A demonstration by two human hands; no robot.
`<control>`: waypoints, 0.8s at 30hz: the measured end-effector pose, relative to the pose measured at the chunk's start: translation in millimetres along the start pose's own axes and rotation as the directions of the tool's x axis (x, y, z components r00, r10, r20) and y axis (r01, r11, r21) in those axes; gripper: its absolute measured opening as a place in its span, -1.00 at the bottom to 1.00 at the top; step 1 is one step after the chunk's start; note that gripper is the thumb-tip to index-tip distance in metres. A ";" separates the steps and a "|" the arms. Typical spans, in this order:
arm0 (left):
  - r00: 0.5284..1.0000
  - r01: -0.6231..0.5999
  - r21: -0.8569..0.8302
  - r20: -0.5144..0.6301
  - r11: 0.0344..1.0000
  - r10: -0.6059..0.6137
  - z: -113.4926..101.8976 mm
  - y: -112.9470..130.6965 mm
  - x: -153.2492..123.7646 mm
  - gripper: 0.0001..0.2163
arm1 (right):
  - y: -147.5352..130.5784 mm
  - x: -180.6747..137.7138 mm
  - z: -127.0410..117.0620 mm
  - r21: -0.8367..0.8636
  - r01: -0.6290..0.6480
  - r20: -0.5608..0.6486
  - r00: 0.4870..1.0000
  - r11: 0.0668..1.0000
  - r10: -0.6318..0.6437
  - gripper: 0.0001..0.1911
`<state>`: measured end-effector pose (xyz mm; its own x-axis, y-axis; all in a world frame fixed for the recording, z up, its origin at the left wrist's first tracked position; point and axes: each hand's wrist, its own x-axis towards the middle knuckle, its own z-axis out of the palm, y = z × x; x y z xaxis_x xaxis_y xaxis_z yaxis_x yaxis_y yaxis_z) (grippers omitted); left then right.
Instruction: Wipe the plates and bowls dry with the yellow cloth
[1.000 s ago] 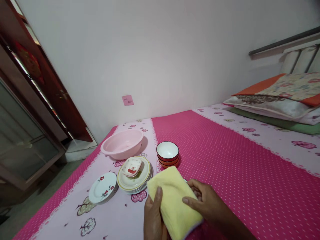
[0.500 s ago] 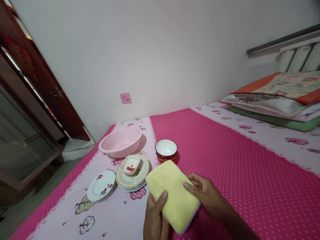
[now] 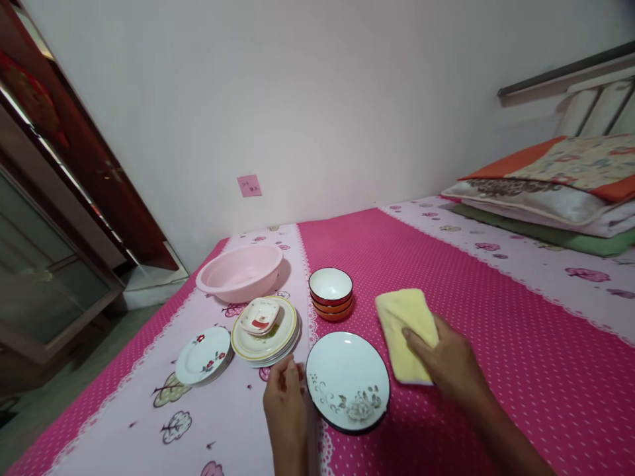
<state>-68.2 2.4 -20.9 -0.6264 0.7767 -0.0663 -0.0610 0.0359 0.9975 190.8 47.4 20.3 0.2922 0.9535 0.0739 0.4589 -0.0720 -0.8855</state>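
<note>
My right hand [image 3: 449, 360] is closed on a folded yellow cloth [image 3: 409, 334], thumb on top, just right of a white plate [image 3: 347, 377]. The plate has a dark rim and a grey flower pattern, and lies on the pink bedspread. Beside its left edge is my left hand [image 3: 286, 396], holding nothing, its fingers loosely curled and slightly apart. Behind the plate stands a stack of bowls [image 3: 331, 285], white inside and orange-red outside. Left of my left hand, a small square dish [image 3: 260, 316] rests on a stack of yellow-rimmed plates [image 3: 265, 354].
Farther left is a short stack of red-flowered plates [image 3: 202, 357]. A pink basin [image 3: 241, 272] sits behind the plates, near the wall [image 3: 337, 132]. At the far right, pillows and folded bedding [image 3: 546, 195] are piled up. The bed's left side drops to the floor.
The cloth, held in both hands half a second ago, is now in my right hand only and has moved right. My left hand has shifted left. The dark-rimmed plate has come into view.
</note>
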 end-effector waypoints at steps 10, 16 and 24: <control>0.971 -0.170 0.686 0.240 0.707 0.000 -4.1 1.2 -7.1 -0.78 | 26.8 -0.5 33.6 -0.280 0.215 0.348 0.931 0.935 -0.109 -0.57; 0.972 -0.193 0.711 0.232 0.677 0.034 0.5 3.6 -10.9 -0.89 | 21.3 -1.6 31.3 -0.318 0.166 0.376 0.926 0.933 -0.037 -0.62; 0.981 -0.188 0.660 0.161 0.728 0.108 6.5 5.0 -13.9 -0.88 | 27.1 -0.8 37.5 -0.304 0.177 0.346 0.936 0.936 -0.065 -0.60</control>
<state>-54.7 -4.1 -14.8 -0.4961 0.8670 0.0468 0.5862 0.2946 0.7547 171.5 55.7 -21.0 -0.0467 0.9984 -0.0323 0.7366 0.0126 -0.6762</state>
